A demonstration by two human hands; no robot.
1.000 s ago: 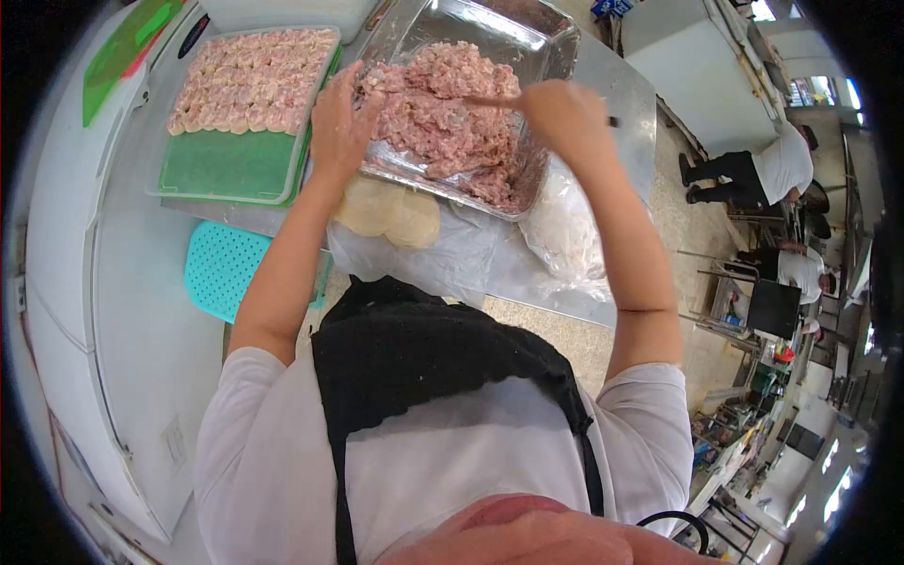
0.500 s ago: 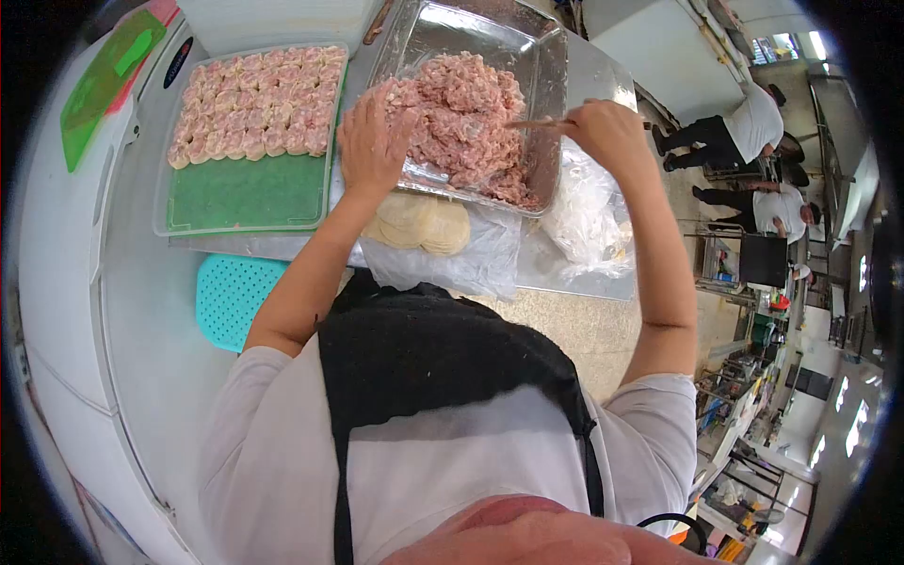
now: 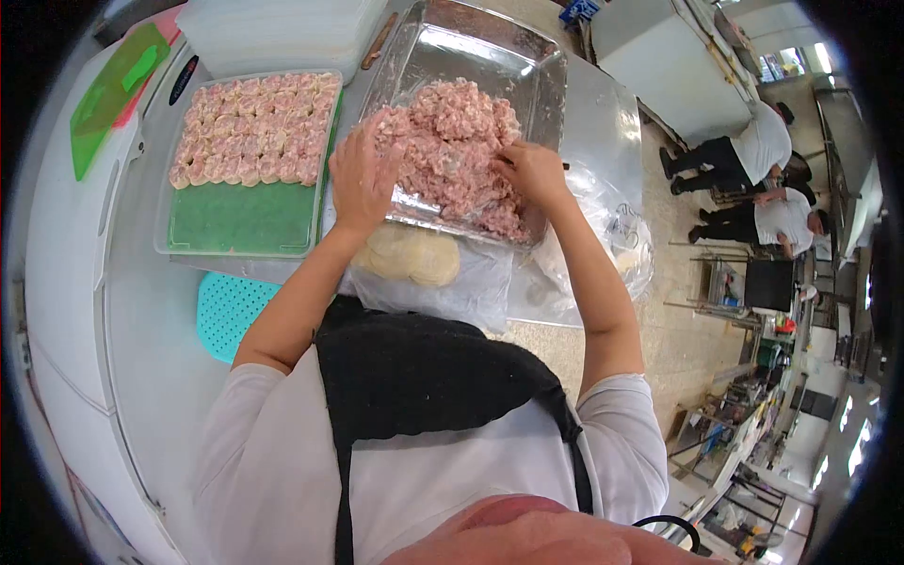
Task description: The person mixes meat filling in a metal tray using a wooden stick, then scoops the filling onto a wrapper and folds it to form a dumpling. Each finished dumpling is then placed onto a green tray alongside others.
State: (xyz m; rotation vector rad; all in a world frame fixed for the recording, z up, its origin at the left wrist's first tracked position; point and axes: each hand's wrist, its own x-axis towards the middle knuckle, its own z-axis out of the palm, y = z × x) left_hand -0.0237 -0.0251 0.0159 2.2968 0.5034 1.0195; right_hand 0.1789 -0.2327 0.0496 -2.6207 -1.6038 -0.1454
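Observation:
A clear rectangular tray point(image 3: 476, 42) holds a large mound of pink minced meat point(image 3: 461, 127). My left hand point(image 3: 363, 179) is at the tray's left side, its back toward me and its fingers stretched toward the meat; the palm side is hidden. My right hand point(image 3: 534, 176) is closed around a thin spatula, low against the right side of the mound. The spatula's working end is hidden by hand and meat. Round pale dough wrappers point(image 3: 410, 256) lie stacked on a plastic sheet point(image 3: 480, 287) in front of the tray. To the left, rows of open-topped meat dumplings point(image 3: 254, 127) sit in a container with a green base point(image 3: 245, 218).
A stack of translucent containers point(image 3: 282, 38) stands behind the dumplings. Crumpled plastic bags point(image 3: 603, 240) lie right of the meat tray on the metal table point(image 3: 607, 113). A turquoise perforated basket point(image 3: 231, 306) is below the table's left edge. Two people point(image 3: 730, 146) stand farther right.
My right hand has moved left and down with the spatula, closer to the meat and my left hand. My left hand stays at the tray's left side. The camera view has shifted slightly.

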